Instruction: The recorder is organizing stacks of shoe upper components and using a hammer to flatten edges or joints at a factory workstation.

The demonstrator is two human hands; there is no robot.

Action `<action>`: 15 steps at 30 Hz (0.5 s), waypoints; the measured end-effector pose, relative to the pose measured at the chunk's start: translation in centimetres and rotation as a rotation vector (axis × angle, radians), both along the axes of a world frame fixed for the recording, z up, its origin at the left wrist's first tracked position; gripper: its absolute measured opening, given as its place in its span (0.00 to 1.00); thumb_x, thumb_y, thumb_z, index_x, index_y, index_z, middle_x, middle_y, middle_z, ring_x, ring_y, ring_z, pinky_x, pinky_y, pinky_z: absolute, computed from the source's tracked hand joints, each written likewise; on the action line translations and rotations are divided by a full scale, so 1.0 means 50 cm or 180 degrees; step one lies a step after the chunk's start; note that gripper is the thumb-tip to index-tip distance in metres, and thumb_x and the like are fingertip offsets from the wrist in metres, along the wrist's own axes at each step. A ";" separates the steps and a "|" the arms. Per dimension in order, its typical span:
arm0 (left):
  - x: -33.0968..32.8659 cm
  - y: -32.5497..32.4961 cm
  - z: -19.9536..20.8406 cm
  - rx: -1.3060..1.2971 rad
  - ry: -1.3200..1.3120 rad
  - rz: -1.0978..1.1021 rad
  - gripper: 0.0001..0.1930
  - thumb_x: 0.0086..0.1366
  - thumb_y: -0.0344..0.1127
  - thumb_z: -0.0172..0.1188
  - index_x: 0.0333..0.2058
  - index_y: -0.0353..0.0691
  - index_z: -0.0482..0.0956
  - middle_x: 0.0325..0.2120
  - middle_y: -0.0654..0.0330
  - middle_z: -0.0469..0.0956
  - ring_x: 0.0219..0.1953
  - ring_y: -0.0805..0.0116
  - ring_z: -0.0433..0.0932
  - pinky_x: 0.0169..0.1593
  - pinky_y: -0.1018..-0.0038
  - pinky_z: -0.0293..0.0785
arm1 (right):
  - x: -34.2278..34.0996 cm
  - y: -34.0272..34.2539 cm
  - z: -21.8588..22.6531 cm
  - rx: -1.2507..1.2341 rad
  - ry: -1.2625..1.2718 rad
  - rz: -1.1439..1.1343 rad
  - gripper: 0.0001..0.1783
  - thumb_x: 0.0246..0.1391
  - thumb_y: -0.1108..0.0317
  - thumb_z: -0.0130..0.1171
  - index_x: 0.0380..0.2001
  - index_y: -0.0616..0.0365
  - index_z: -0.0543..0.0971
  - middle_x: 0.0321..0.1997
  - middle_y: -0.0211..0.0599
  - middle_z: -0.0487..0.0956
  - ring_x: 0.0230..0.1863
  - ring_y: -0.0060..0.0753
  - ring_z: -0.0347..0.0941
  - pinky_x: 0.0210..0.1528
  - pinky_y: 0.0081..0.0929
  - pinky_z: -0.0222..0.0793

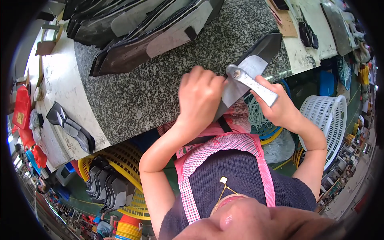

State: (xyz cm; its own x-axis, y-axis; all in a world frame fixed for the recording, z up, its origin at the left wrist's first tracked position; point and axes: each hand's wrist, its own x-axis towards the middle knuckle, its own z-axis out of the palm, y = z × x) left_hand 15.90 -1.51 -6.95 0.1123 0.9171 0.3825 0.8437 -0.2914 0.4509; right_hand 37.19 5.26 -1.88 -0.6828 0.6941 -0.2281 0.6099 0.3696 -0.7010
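Pink checked apron (224, 154) sits closest, below both hands. Beyond the fingers lies the speckled granite slab (144, 84). Left hand (199, 94) has its fingers curled tight on the dark shaped sheet piece (262, 50), which extends past the fingertips. Right hand (280, 108) is clamped on a metal tool (252, 83), pressed against the piece.

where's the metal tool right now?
In the head view, the metal tool is right of centre, gripped in the right hand, lying over the dark cut piece at the granite slab's near edge; the left hand presses beside it.
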 end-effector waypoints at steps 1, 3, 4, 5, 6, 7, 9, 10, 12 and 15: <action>-0.015 0.000 0.010 -0.0450 -0.0239 0.0034 0.08 0.52 0.29 0.66 0.33 0.39 0.81 0.28 0.64 0.77 0.34 0.61 0.75 0.38 0.66 0.71 | -0.003 0.009 0.005 -0.0183 -0.0046 -0.0079 0.08 0.55 0.73 0.49 0.38 0.64 0.69 0.21 0.60 0.73 0.27 0.64 0.74 0.27 0.49 0.67; -0.032 -0.012 0.018 -0.0897 -0.0360 0.0051 0.09 0.51 0.29 0.68 0.33 0.39 0.82 0.28 0.64 0.77 0.36 0.62 0.74 0.38 0.66 0.70 | -0.001 0.016 0.009 -0.0383 -0.0085 -0.0186 0.08 0.55 0.72 0.49 0.37 0.64 0.69 0.20 0.58 0.73 0.27 0.63 0.74 0.27 0.47 0.67; -0.028 -0.018 0.018 -0.0886 -0.0344 0.0058 0.09 0.51 0.29 0.68 0.33 0.39 0.82 0.28 0.64 0.77 0.36 0.62 0.74 0.38 0.66 0.70 | 0.000 0.028 0.006 -0.0167 0.0066 -0.0094 0.08 0.55 0.72 0.50 0.37 0.64 0.69 0.20 0.56 0.73 0.28 0.63 0.74 0.27 0.45 0.68; -0.020 -0.026 0.013 -0.0599 -0.0195 0.0040 0.09 0.51 0.29 0.68 0.33 0.39 0.82 0.28 0.64 0.77 0.36 0.62 0.74 0.38 0.66 0.70 | 0.000 0.035 0.003 0.0047 0.0218 -0.0003 0.08 0.54 0.72 0.51 0.37 0.64 0.70 0.21 0.54 0.73 0.28 0.62 0.74 0.27 0.43 0.68; -0.014 -0.032 0.007 -0.0314 -0.0045 0.0020 0.09 0.51 0.29 0.68 0.33 0.39 0.82 0.28 0.64 0.77 0.36 0.62 0.74 0.38 0.66 0.70 | -0.001 0.035 0.007 0.0051 0.0237 0.0002 0.08 0.54 0.72 0.51 0.37 0.64 0.70 0.21 0.54 0.73 0.28 0.62 0.74 0.27 0.43 0.68; -0.010 -0.038 0.003 -0.0174 0.0165 -0.0023 0.11 0.51 0.29 0.66 0.35 0.37 0.82 0.29 0.64 0.76 0.36 0.63 0.73 0.38 0.68 0.69 | 0.000 0.030 0.017 0.0126 0.0404 0.0015 0.08 0.55 0.73 0.51 0.38 0.64 0.70 0.22 0.52 0.73 0.29 0.61 0.75 0.27 0.42 0.68; -0.005 -0.046 -0.006 -0.0044 0.0393 -0.0084 0.12 0.51 0.29 0.64 0.35 0.34 0.81 0.29 0.62 0.75 0.36 0.63 0.72 0.37 0.69 0.68 | -0.002 0.012 0.039 -0.0290 0.0579 0.0014 0.08 0.52 0.76 0.52 0.37 0.64 0.71 0.26 0.52 0.74 0.29 0.61 0.75 0.27 0.41 0.68; -0.001 -0.044 -0.006 0.0118 0.0598 -0.0189 0.13 0.50 0.29 0.61 0.36 0.31 0.81 0.29 0.60 0.73 0.37 0.63 0.71 0.36 0.70 0.67 | 0.016 0.005 -0.003 0.0708 0.0755 0.0589 0.19 0.62 0.72 0.53 0.54 0.71 0.73 0.24 0.42 0.77 0.19 0.40 0.70 0.26 0.31 0.67; -0.003 -0.047 -0.003 0.0106 0.0700 -0.0250 0.14 0.50 0.29 0.60 0.37 0.29 0.81 0.29 0.59 0.73 0.37 0.64 0.71 0.36 0.72 0.66 | 0.018 0.015 -0.013 -0.0109 -0.0179 0.0574 0.19 0.61 0.69 0.56 0.52 0.70 0.75 0.24 0.40 0.77 0.23 0.35 0.71 0.31 0.30 0.67; -0.001 -0.058 -0.011 0.0228 0.1043 -0.0184 0.14 0.50 0.30 0.60 0.37 0.30 0.81 0.30 0.60 0.73 0.37 0.65 0.71 0.36 0.72 0.66 | 0.001 0.017 0.024 0.0122 0.0061 0.0147 0.19 0.60 0.69 0.58 0.53 0.67 0.76 0.25 0.50 0.77 0.24 0.36 0.72 0.32 0.30 0.67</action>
State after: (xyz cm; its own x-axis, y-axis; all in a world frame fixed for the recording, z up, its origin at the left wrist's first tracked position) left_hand 15.84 -4.41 -7.48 0.2909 0.8777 0.3807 0.9215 -0.3641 0.1352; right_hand 37.24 6.11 -0.66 -0.7182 0.6698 -0.1886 0.5783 0.4238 -0.6971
